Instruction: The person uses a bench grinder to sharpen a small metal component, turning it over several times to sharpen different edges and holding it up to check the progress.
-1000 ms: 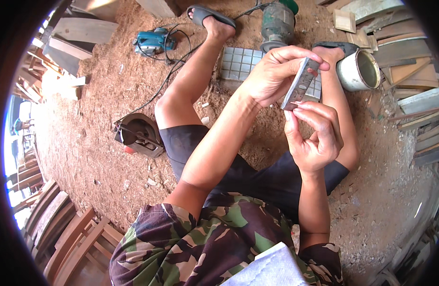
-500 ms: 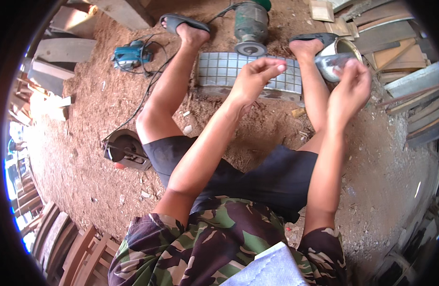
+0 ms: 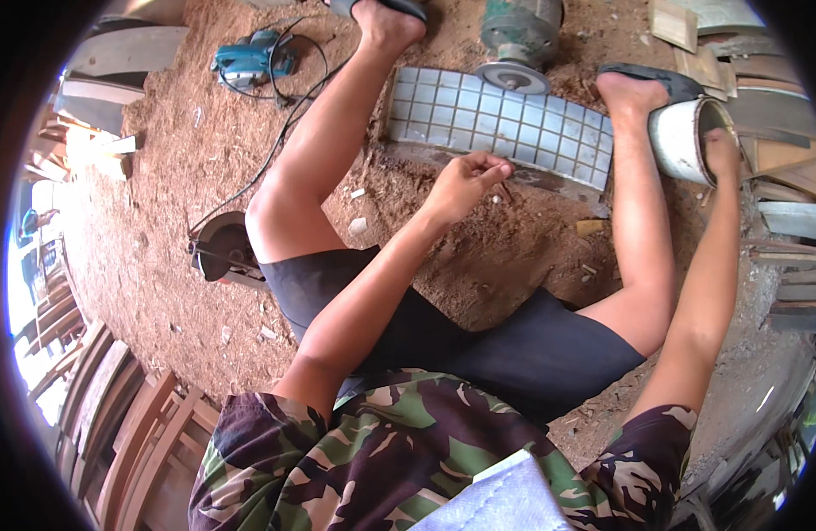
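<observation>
My left hand (image 3: pixel 466 186) hovers just above the near edge of a board faced with white gridded tiles (image 3: pixel 505 119). Its thumb and fingertips are pressed together; anything between them is too small to name. My right hand (image 3: pixel 723 154) reaches over the rim into a white round pail (image 3: pixel 678 142), which leans beside my right foot. The pail's wall hides the fingertips and whatever they may hold. Behind the tiled board stands a green motor (image 3: pixel 520 34) with a grey disc (image 3: pixel 512 78) on its near end.
A blue power tool (image 3: pixel 253 60) with a looping black cord lies at the far left. By my left knee rests a dark circular-bladed tool (image 3: pixel 227 250). Curved wooden pieces (image 3: pixel 129 51) are stacked along both sides. A small yellowish block (image 3: pixel 590 227) lies near my right shin.
My right hand has moved right and into the pail; the shiny grey thing blurred at its fingers before is out of sight. The view has shifted. My left hand remains pinched.
</observation>
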A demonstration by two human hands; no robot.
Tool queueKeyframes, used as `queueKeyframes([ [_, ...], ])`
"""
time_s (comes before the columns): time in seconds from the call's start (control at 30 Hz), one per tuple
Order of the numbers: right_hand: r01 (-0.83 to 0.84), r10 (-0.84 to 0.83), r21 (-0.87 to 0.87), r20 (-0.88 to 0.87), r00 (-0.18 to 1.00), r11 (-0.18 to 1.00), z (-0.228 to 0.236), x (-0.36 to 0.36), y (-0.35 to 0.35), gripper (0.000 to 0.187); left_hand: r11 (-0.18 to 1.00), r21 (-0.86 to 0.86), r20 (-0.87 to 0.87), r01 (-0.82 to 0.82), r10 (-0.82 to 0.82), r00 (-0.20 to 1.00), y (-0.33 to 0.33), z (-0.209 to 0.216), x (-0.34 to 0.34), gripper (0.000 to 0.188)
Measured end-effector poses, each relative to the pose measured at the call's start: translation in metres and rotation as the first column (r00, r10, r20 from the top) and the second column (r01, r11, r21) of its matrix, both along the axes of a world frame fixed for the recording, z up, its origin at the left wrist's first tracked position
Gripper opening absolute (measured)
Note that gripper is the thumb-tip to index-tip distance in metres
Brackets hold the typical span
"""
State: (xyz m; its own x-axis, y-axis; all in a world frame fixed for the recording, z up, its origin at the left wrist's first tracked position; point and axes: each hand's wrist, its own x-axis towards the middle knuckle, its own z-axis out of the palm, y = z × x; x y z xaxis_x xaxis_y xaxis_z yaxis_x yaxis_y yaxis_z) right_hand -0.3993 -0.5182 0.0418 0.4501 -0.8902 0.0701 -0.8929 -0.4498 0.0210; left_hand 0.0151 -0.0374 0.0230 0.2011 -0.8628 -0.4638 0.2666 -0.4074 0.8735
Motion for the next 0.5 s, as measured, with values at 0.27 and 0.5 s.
queueKeyframes([
  [0.27, -0.001, -0.169, 0.199, 0.837, 0.520, 0.980, 0.088, 0.153, 0.199, 0.032, 0.991, -0.113, -0.089, -0.064, 0.055, 0.995, -0.038, 0.015, -0.008, 0.043],
  [0.5, -0.404, -0.621, 0.683, 0.727, 0.293, 0.608, -0.032, 0.282, 0.326, 0.021, 0.947, -0.004, -0.157, -0.322, 0.317, 0.935, -0.050, -0.023, 0.030, 0.022],
])
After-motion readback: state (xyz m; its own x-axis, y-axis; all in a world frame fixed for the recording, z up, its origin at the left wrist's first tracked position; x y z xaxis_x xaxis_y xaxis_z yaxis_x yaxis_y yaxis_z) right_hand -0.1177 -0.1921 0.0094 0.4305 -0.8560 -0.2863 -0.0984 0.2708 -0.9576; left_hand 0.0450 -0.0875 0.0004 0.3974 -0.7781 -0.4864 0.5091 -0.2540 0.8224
